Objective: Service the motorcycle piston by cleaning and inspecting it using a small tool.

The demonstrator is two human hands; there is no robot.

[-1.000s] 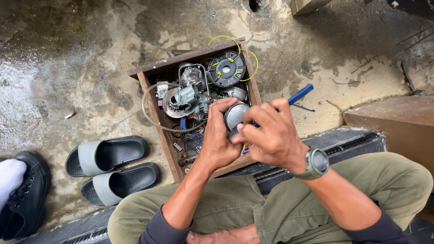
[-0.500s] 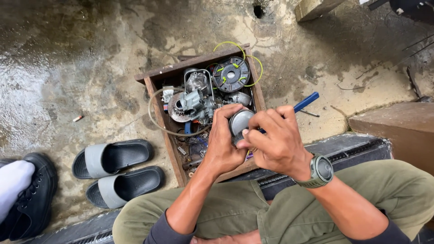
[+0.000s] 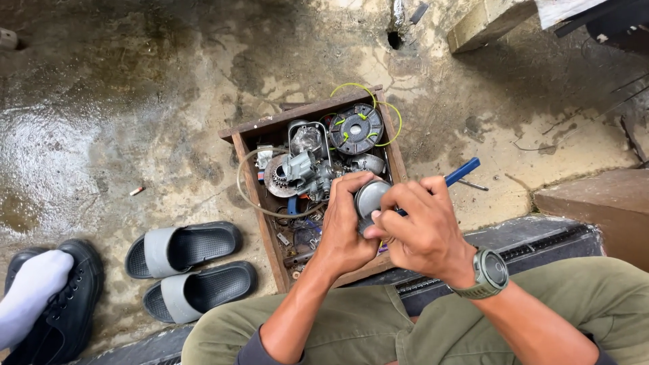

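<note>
While our left hand (image 3: 345, 230) cups the round grey metal part (image 3: 370, 197), our right hand (image 3: 422, 230), gripping the blue-handled screwdriver (image 3: 461, 172), should press squarely over the wooden box (image 3: 267, 233).

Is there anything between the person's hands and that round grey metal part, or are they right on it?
Nothing visible is in the way. The left hand cups the round grey part directly, and the right hand touches it while holding a blue-handled tool, above the wooden box.

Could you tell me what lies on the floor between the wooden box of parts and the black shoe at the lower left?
In the head view, a pair of grey slide sandals lies between the wooden box and the black shoe.
</note>
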